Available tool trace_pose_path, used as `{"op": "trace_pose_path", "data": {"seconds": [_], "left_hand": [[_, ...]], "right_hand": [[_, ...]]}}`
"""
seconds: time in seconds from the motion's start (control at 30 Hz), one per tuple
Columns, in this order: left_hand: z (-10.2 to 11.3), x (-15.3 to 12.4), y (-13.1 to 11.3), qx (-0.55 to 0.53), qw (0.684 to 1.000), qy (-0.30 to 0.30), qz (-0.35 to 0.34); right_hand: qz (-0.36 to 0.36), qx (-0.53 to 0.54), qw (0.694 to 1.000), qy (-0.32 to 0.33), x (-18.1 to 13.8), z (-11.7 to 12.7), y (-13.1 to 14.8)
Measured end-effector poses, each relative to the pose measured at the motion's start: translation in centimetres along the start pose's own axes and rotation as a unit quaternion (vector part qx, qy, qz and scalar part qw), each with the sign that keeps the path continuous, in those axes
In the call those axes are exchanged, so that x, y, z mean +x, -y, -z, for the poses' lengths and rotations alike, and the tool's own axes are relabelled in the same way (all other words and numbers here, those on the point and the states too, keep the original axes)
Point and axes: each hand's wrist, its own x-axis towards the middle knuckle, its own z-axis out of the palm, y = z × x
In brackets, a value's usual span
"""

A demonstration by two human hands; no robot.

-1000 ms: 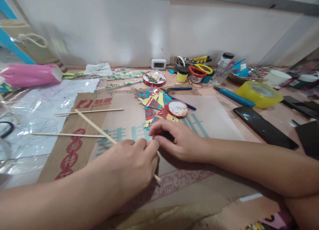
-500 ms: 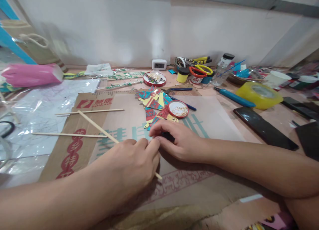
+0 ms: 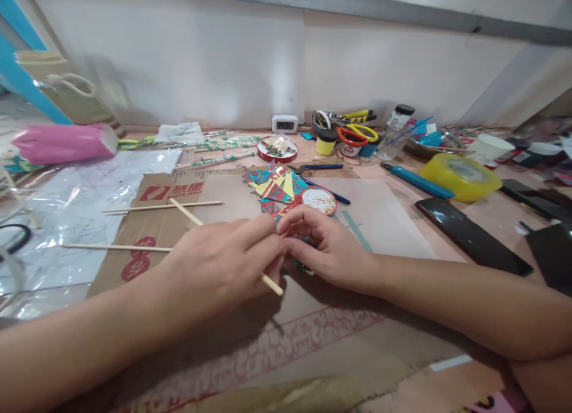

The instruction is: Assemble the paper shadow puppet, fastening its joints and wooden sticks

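Observation:
My left hand (image 3: 232, 255) is closed around a thin wooden stick (image 3: 271, 283), whose ends stick out at the upper left and lower right. Its fingertips meet those of my right hand (image 3: 333, 246), which is curled in a pinch; a small dark, partly teal piece shows under its palm, and what the fingers grip is hidden. Just beyond the hands lies a pile of red, teal and yellow patterned cut-outs (image 3: 270, 189). A red-rimmed round lid (image 3: 318, 202) with small gold fasteners rests against it. Two more wooden sticks (image 3: 163, 207) lie at the left.
Under the hands is a cardboard sheet (image 3: 163, 189) with a translucent sheet on it. Behind are a dish of beads (image 3: 277, 149), a small clock (image 3: 285, 124), scissors (image 3: 353, 136) and paint pots. A tape roll (image 3: 462, 176), a blue cutter (image 3: 420, 180) and a phone (image 3: 473, 235) lie right.
My left hand has risen slightly and turned, bringing the stick's upper end to the right and its lower end up. The right-hand fingers have closed nearer to it. The view has tilted slightly.

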Motion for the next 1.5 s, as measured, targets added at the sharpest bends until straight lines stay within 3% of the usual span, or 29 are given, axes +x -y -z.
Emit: {"op": "trace_pose_path", "data": {"seconds": [0.1,0.4,0.63,1.27,1.5], "left_hand": [[-0.8,0.0,0.8,-0.035,0.994,-0.080,0.058],[-2.8,-0.1,0.9,-0.108,0.981,-0.158,0.027],[-3.5,0.1,1.3,-0.119,0.977,-0.165,0.059],[-2.8,0.4,1.1,-0.055,0.986,-0.145,0.060],[-3.0,0.5,1.1,-0.112,0.977,-0.164,0.071]], "right_hand": [[-0.029,0.100,0.994,0.023,-0.1,-0.2,0.0],[-0.050,0.134,0.989,0.024,-0.2,-0.5,0.1],[-0.114,0.219,0.968,0.035,0.2,-0.6,0.2],[-0.069,0.182,0.981,0.013,0.2,-0.2,0.7],[-0.119,0.221,0.968,0.005,0.4,-0.2,0.5]]}}
